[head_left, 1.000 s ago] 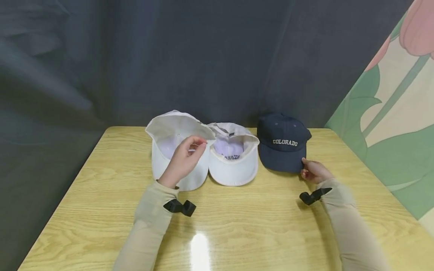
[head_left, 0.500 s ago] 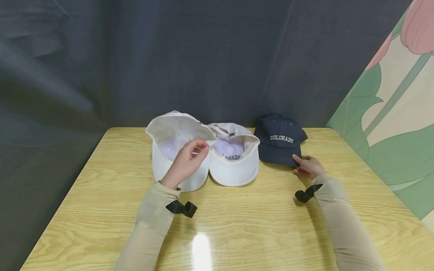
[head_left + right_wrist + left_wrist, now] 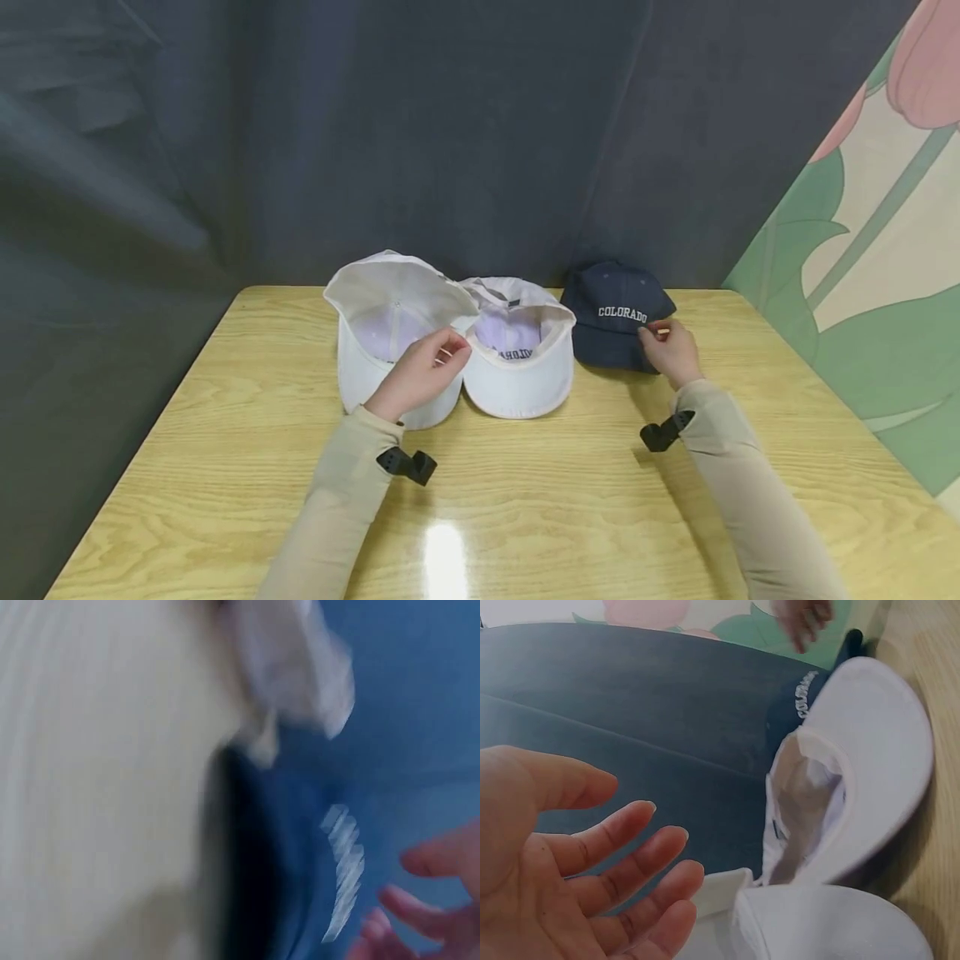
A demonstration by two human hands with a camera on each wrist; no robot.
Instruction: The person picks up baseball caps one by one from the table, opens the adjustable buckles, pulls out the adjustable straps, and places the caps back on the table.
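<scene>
A navy cap (image 3: 611, 348) with white COLORADO lettering sits upright at the back right, its brim toward me. My right hand (image 3: 672, 352) is just off its right side, fingers loosely bent around nothing; the right wrist view is blurred but shows fingers (image 3: 424, 915) apart from the cap. Two white caps lie with their hollow insides facing me: a larger left cap (image 3: 360, 367) and a smaller middle cap (image 3: 517, 392), side by side and touching. My left hand (image 3: 422, 375) hovers in front of the left cap, its relaxed fingers (image 3: 641, 862) holding nothing.
The caps stand along the back of a wooden table (image 3: 525, 492). A dark curtain (image 3: 450, 133) hangs behind it, and a wall panel with a tulip pattern (image 3: 885, 317) rises on the right.
The navy cap has slid slightly left, toward the middle white cap, with my right hand on its brim. That hand has since let go and lifted. My left hand has barely moved.
</scene>
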